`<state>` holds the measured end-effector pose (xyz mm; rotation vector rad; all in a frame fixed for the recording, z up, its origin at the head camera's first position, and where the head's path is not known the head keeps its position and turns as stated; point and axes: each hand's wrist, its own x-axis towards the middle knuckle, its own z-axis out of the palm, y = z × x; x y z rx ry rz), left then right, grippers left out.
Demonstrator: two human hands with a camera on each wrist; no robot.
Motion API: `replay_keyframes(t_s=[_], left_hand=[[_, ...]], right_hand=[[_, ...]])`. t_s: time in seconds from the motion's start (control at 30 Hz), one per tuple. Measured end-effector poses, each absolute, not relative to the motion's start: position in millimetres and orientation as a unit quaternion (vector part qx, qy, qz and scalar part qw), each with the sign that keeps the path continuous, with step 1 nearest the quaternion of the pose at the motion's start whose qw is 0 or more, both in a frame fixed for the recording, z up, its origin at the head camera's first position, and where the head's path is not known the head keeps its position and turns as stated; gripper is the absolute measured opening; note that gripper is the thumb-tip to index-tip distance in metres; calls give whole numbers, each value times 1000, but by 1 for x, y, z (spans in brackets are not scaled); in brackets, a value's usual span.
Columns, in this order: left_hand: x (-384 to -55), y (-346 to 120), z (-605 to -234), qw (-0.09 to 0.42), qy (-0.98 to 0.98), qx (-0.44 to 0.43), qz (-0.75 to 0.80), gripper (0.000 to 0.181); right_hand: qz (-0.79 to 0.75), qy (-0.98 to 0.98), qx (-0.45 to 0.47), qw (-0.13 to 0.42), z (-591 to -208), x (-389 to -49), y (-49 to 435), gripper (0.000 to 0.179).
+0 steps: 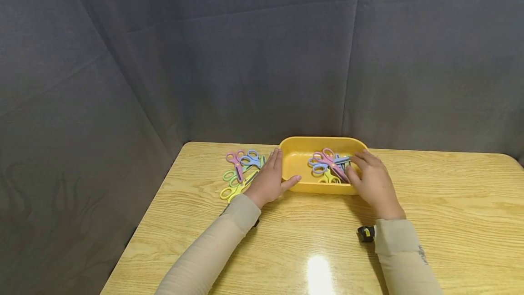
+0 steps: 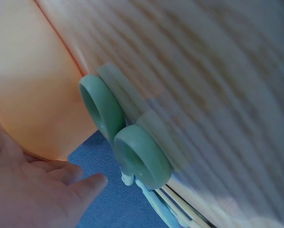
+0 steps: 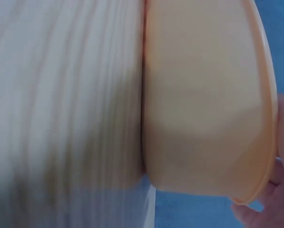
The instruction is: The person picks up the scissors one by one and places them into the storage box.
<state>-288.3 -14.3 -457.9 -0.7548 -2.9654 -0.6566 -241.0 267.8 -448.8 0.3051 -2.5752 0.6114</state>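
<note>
Left fingers (image 1: 276, 160) straight beside yellow tray (image 1: 321, 188); right fingers (image 1: 365, 157) at scissors (image 1: 335, 167) inside, grip unclear.

Bright tabletop (image 1: 458, 222), dim grey curtain (image 1: 262, 58) — the light seems to fall from above.
From where I stand, a hard white glare burns on the wood at the near edge, and soft shadows lie under the sleeves (image 1: 403, 258). The head view is fairly clear; the wrist views are hazier and bluish, their wood grain smeared. There the tray (image 3: 203, 95) washes out to pale orange, and green scissor handles (image 2: 145, 156) cast a ghostly reflection — the left wrist view's upper right corner darkens.
</note>
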Motion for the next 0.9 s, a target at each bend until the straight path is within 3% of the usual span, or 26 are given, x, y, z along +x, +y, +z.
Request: replay_keyframes(t_s=[0.37, 0.9], left_hand=[[-288, -14, -459, 15, -947, -244, -209, 98], [-289, -14, -460, 7, -948, -240, -211, 99]], right_hand=[[198, -974, 57, 95, -449, -239, 274, 84], [201, -979, 17, 41, -443, -233, 273, 105]])
